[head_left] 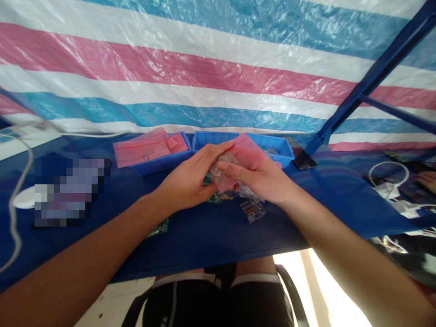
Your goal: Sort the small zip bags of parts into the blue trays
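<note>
Holds a pink bag (251, 152) in both hands, in front of the middle bin (216, 137) and overlapping its right end in view, with a crumpled clear bag (215, 170) bunched against it. Pinches the pink bag in the right hand (260, 179), with the thumb laid across the top, pointing left, and most fingers hidden underneath. Curves the left hand (194, 177) round the bundle's left side, with fingers stretched along the far edge; cannot tell whether pinching or merely supporting. Cannot tell the pink bag's contents.

In front of the middle bin, under the hands, green boards (216, 198), partly covered. In front of the middle bin's right end, closer to the body, a small bag (254, 210) with something brownish inside. Forward and left of the middle bin, another board (160, 228), just beside the left forearm.

Just left of the middle bin, the left bin (160, 164), with pink bags (139, 149) hanging over the rim. Just right of the middle bin, the right bin (289, 147), then a dark flat thing (304, 161). Well left of the middle bin, a pixelated thing (71, 193) and a white disc (24, 198). Well right of the middle bin, a white plug (388, 190) and another person's hand (428, 180). Behind the middle bin, striped sheeting (204, 68); beneath it, a blue table (221, 238).
</note>
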Action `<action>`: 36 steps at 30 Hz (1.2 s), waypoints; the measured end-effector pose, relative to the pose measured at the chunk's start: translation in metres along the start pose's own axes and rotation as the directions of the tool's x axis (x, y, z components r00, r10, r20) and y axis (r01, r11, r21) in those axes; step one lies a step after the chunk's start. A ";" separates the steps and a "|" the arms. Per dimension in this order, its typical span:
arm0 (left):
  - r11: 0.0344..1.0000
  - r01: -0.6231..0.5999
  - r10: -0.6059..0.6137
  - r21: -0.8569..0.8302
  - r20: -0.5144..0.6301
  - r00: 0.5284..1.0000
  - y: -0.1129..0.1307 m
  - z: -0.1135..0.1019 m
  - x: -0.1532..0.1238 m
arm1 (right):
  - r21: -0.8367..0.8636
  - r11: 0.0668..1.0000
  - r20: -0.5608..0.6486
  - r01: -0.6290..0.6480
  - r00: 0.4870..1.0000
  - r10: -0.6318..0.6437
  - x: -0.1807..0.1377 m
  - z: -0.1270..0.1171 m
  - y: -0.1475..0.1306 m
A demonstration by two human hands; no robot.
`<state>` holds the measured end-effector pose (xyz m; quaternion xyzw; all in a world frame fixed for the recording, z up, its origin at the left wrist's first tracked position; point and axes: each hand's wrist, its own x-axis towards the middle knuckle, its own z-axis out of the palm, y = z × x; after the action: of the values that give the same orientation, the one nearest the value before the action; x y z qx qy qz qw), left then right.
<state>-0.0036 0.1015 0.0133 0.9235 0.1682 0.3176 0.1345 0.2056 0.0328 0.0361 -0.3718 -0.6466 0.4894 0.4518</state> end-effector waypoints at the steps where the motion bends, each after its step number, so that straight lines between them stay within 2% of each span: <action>1: 1.000 -0.007 0.007 0.007 -0.014 1.000 -0.002 0.001 0.000 | 0.007 1.000 -0.007 -0.005 1.000 0.005 0.001 0.000 0.000; 4: 0.996 -0.062 0.067 0.070 -0.078 0.995 -0.004 0.002 0.001 | 0.074 0.997 -0.058 -0.029 0.998 0.034 0.002 0.001 0.004; 9: 0.968 -0.174 0.210 0.182 -0.205 0.956 -0.002 -0.004 0.006 | 0.313 0.947 -0.096 -0.068 0.990 0.103 0.005 0.001 0.005; 13: 0.971 -0.137 0.183 0.197 -0.238 0.954 -0.003 -0.007 0.006 | 0.332 0.940 -0.146 -0.078 0.980 0.132 0.010 -0.003 0.008; 16: 0.981 -0.059 0.109 0.187 -0.267 0.957 -0.002 -0.006 0.004 | 0.210 0.978 -0.317 -0.024 0.944 0.091 0.014 -0.007 0.012; 19: 0.979 0.033 0.033 0.199 -0.320 0.947 0.001 -0.006 0.003 | -0.037 0.995 -0.432 0.096 0.896 -0.103 0.015 -0.010 0.012; 22: 0.972 0.108 -0.028 0.208 -0.354 0.935 0.003 -0.007 0.001 | -0.281 0.937 -0.392 0.209 0.866 -0.311 0.013 -0.010 0.010; 24: 0.974 0.124 -0.057 0.191 -0.322 0.945 0.003 -0.007 -0.001 | -0.373 0.894 -0.321 0.248 0.870 -0.375 0.011 -0.008 0.010; 28: 0.985 0.121 -0.091 0.125 -0.225 0.970 -0.002 -0.006 -0.006 | -0.324 0.919 -0.234 0.225 0.922 -0.308 0.010 -0.003 0.016; 33: 0.989 0.140 -0.129 0.041 -0.201 0.971 -0.011 -0.002 -0.009 | -0.106 0.984 -0.313 0.146 0.934 -0.172 0.014 0.001 0.026; 36: 0.994 0.102 -0.089 0.044 -0.229 0.969 -0.012 -0.002 -0.008 | 0.011 0.996 -0.399 0.092 0.914 -0.080 0.017 -0.001 0.032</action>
<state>-0.0133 0.1095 0.0066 0.8754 0.2354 0.4092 0.1038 0.2022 0.0568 0.0091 -0.4278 -0.5498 0.3928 0.6003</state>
